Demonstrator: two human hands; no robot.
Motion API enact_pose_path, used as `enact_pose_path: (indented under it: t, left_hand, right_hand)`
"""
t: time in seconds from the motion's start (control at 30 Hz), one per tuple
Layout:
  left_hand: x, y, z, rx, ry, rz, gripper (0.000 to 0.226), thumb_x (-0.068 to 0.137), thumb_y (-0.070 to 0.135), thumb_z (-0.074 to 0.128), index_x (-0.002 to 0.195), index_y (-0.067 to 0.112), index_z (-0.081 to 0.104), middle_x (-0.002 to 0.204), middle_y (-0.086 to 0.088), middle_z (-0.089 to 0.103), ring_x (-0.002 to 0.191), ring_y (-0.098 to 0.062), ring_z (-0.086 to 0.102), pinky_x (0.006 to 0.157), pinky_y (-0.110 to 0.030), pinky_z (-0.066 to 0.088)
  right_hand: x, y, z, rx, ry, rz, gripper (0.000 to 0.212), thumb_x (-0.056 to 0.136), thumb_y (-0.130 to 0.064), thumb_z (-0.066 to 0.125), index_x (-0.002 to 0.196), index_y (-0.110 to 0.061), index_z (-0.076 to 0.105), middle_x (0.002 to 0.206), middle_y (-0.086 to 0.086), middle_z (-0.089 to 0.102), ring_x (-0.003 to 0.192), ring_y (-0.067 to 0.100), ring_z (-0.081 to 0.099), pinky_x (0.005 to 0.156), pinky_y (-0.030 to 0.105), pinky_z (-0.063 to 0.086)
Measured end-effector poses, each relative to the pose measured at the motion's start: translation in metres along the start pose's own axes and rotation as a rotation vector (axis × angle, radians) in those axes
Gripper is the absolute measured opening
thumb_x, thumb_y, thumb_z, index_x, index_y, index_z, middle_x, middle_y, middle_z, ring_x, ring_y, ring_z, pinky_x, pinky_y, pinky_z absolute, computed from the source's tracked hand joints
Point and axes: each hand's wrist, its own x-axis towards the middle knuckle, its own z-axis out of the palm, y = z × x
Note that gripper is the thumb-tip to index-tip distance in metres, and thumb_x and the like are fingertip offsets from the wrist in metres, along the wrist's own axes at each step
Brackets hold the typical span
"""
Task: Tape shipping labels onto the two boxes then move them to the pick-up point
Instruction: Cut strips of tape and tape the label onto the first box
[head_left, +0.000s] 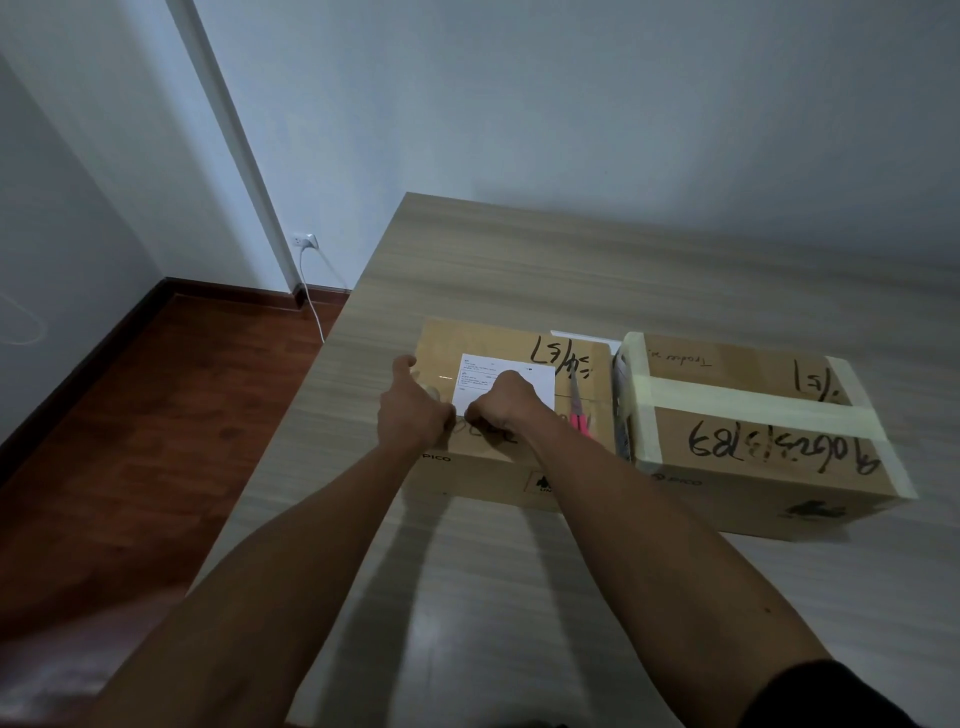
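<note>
Two cardboard boxes stand side by side on the table. The left box (524, 467) carries a white shipping label (535, 379) on its top. My left hand (410, 413) sits at the label's left edge, thumb raised and fingers curled round a clear tape roll (432, 391) that is mostly hidden. My right hand (501, 405) is fisted on the label's lower left corner, and it seems to pinch the tape's end next to my left hand. The right box (753, 441) is bound with pale tape bands and bears no label that I can see.
Pink-handled scissors (579, 415) lie on the left box, right of the label. A white sheet edge (587, 336) shows behind the left box. The wooden table (519, 270) meets the wall at the back. A white cable (311, 296) hangs from a wall socket left of the table.
</note>
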Motion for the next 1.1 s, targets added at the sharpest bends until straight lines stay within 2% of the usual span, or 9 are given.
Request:
enact_pose_path:
  t: [0.2,0.33,0.47,0.57,0.67,0.8,0.9,0.97,1.1]
  left_hand:
    - [0.0,-0.002,-0.003,0.039,0.016,0.024,0.101,0.069,0.015,0.09,0.149,0.026,0.029,0.119,-0.017,0.064,0.093,-0.029,0.058,0.08,-0.038,0.051]
    - [0.002,-0.004,-0.007,0.079,0.019,0.057,0.112,0.067,0.021,0.094,0.152,0.03,0.022,0.102,-0.007,0.055,0.091,-0.027,0.058,0.081,-0.041,0.055]
    - [0.0,-0.005,-0.01,0.088,0.028,0.061,0.117,0.068,0.022,0.093,0.154,0.035,0.016,0.094,-0.003,0.055,0.084,-0.022,0.057,0.082,-0.043,0.056]
    - [-0.003,-0.01,-0.013,0.008,-0.025,0.157,0.114,0.073,0.016,0.091,0.155,0.038,0.015,0.092,-0.003,0.065,0.072,-0.013,0.064,0.068,-0.035,0.056]
    - [-0.009,-0.01,-0.017,-0.098,-0.091,0.281,0.111,0.076,0.011,0.088,0.155,0.041,0.016,0.111,-0.001,0.062,0.076,-0.008,0.068,0.064,-0.024,0.053]
    - [-0.023,0.007,-0.015,-0.12,-0.121,0.438,0.098,0.085,0.004,0.075,0.159,0.029,0.016,0.079,0.003,0.066,0.062,-0.011,0.064,0.055,-0.019,0.049]
    - [-0.029,0.017,-0.009,-0.172,-0.158,0.539,0.089,0.088,0.002,0.064,0.158,0.023,0.014,0.07,-0.009,0.06,0.058,-0.02,0.057,0.056,-0.033,0.047]
    - [-0.033,0.023,-0.006,-0.198,-0.189,0.592,0.076,0.092,0.008,0.053,0.157,0.019,0.016,0.072,-0.013,0.054,0.056,-0.014,0.049,0.057,-0.033,0.042]
    - [-0.039,0.028,-0.004,-0.232,-0.215,0.644,0.064,0.094,0.015,0.039,0.155,0.014,0.021,0.094,-0.017,0.052,0.076,-0.014,0.05,0.075,-0.033,0.045]
  right_hand:
    - [0.005,0.001,-0.003,-0.05,0.012,0.039,0.036,0.07,-0.028,0.091,0.087,-0.009,0.065,0.085,0.011,0.071,0.074,0.027,0.071,0.057,0.029,0.049]
    - [0.004,0.012,-0.012,-0.012,0.025,0.059,0.051,0.069,-0.041,0.095,0.088,-0.008,0.061,0.078,0.007,0.067,0.062,0.019,0.061,0.053,0.027,0.045]
    - [0.0,0.017,-0.017,0.009,0.005,0.043,0.048,0.068,-0.027,0.096,0.098,-0.003,0.066,0.086,0.013,0.074,0.059,0.021,0.062,0.051,0.026,0.046]
    - [-0.007,0.018,-0.023,0.034,0.0,-0.013,0.026,0.077,-0.014,0.087,0.087,-0.002,0.066,0.082,0.016,0.073,0.056,0.018,0.06,0.05,0.023,0.044]
    - [-0.016,0.019,-0.028,0.132,0.056,-0.098,0.023,0.091,-0.013,0.073,0.086,0.008,0.067,0.089,0.024,0.071,0.061,0.018,0.058,0.053,0.024,0.042]
    - [-0.037,0.013,-0.04,0.332,0.053,-0.18,0.017,0.101,-0.01,0.06,0.109,0.0,0.071,0.101,0.016,0.074,0.066,0.014,0.064,0.05,0.02,0.047]
    - [-0.042,0.009,-0.043,0.409,0.046,-0.219,0.019,0.102,-0.013,0.058,0.11,-0.005,0.074,0.103,0.014,0.076,0.07,0.013,0.069,0.058,0.025,0.052]
    - [-0.046,0.011,-0.047,0.464,0.059,-0.219,0.02,0.102,-0.015,0.058,0.108,-0.008,0.075,0.101,0.011,0.076,0.072,0.013,0.07,0.06,0.026,0.054]
    - [-0.054,0.018,-0.052,0.527,0.083,-0.209,0.019,0.1,-0.019,0.059,0.105,-0.012,0.076,0.1,0.008,0.077,0.075,0.014,0.07,0.063,0.027,0.053]
